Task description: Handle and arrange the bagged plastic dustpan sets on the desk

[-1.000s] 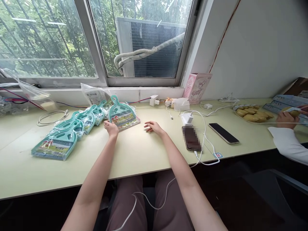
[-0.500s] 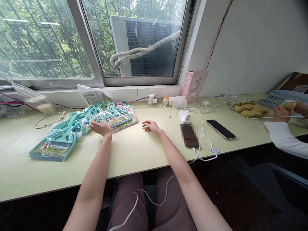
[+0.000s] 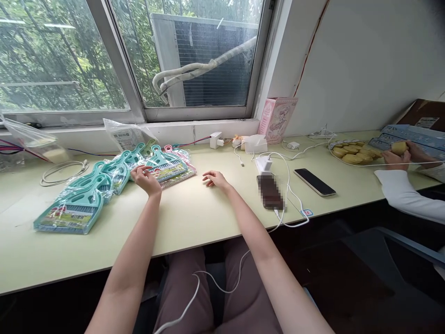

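My left hand [image 3: 147, 181] is raised beside the plastic-wrapped dustpan-and-brush sets, its fingers loosely bent and apart with nothing held. Just behind it lies a teal dustpan set [image 3: 167, 168], on top of a pink one [image 3: 189, 171]. To its left, several more teal sets overlap in a slanting row, the nearest dustpan set [image 3: 71, 214] showing a printed card and blue bristles. My right hand [image 3: 214, 179] rests lightly on the table right of the sets, fingers a little curled and apart, holding nothing.
Right of my hand are a charging phone [image 3: 271, 192], a white power adapter [image 3: 264, 164] and a black-screened phone [image 3: 314, 182]. A pink box [image 3: 278, 119] stands by the wall. At far right, a co-worker's hands [image 3: 398, 157] hold a yellow object near a tray of yellow pieces [image 3: 354, 153].
My left hand has lifted and its fingers have turned upward, off the dustpan sets. The right hand has hardly moved. The view has shifted slightly.
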A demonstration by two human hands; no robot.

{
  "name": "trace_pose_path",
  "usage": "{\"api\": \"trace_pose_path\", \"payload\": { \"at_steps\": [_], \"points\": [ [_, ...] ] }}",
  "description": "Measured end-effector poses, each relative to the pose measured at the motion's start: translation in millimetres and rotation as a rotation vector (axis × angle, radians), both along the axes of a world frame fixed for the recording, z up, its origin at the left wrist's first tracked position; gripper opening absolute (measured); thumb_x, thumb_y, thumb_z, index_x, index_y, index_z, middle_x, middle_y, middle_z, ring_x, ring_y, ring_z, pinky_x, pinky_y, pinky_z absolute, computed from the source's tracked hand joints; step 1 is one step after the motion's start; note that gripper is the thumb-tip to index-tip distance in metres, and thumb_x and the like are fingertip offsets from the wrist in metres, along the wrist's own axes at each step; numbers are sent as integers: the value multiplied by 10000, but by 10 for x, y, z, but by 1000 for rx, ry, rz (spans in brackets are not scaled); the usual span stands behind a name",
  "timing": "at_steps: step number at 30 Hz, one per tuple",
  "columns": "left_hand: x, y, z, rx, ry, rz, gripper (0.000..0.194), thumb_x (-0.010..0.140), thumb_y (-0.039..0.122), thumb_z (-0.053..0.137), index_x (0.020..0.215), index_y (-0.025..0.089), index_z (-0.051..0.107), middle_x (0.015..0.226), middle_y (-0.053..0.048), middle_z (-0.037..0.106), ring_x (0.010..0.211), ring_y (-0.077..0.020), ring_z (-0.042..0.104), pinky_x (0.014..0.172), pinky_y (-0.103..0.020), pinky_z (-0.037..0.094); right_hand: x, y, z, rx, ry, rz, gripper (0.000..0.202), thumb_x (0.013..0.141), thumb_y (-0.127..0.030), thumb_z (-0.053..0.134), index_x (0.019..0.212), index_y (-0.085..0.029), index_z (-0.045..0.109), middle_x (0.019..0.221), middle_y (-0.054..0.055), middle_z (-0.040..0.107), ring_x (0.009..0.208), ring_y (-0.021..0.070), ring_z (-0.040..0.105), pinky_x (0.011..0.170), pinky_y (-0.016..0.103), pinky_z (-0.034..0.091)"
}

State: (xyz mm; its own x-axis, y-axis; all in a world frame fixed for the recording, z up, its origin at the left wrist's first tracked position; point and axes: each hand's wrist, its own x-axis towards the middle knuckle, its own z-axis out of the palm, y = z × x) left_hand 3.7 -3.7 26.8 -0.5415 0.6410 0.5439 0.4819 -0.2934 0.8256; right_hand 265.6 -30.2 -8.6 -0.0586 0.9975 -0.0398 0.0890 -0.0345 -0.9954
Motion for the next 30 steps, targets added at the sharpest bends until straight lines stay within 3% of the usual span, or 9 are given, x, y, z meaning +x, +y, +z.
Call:
{"api": "trace_pose_path", "payload": {
  "at_steps": [4,8,16,23,30],
  "points": [
    [-51,132,-111,108,-19,-7,146,866,57,487,900,158,586,1118,-115,537,1046,-198,569,916,-339,510,10,8,-24,11,120,-144,230,894,-32,467,850,-143,663,740,15,716,555,67,668,630,197,573],
    [-50,174,-155,114,6,-63,118,869,70,535,949,148,573,1069,-86,561,929,-157,585,910,-317,511,10,59,-57,53,182,-274,233,845,6,504,774,-152,660,714,-2,699,635,67,674,783,243,588],
    [-53,175,-157,89,2,-52,149,849,52,600,956,142,547,1046,-65,578,898,-134,591,863,-289,512,21,99,-96,159,-14,-246,168,739,-27,671,819,-173,697,885,17,749,848,110,697,927,287,548],
    [-109,185,-69,49,-85,-27,200,831,-24,586,969,89,498,1022,-38,518,854,-52,543,765,-170,462,9,82,-83,150,13,-237,243,755,25,554,830,-151,702,915,46,745,807,106,696,924,304,545],
    [-220,352,-235,68,-38,-20,280,790,-126,475,975,82,502,1043,-50,514,873,-75,576,757,-202,466,16,143,-132,145,33,-244,274,760,24,493,811,-164,686,895,26,736,765,88,682,891,283,554]
  ]
}}
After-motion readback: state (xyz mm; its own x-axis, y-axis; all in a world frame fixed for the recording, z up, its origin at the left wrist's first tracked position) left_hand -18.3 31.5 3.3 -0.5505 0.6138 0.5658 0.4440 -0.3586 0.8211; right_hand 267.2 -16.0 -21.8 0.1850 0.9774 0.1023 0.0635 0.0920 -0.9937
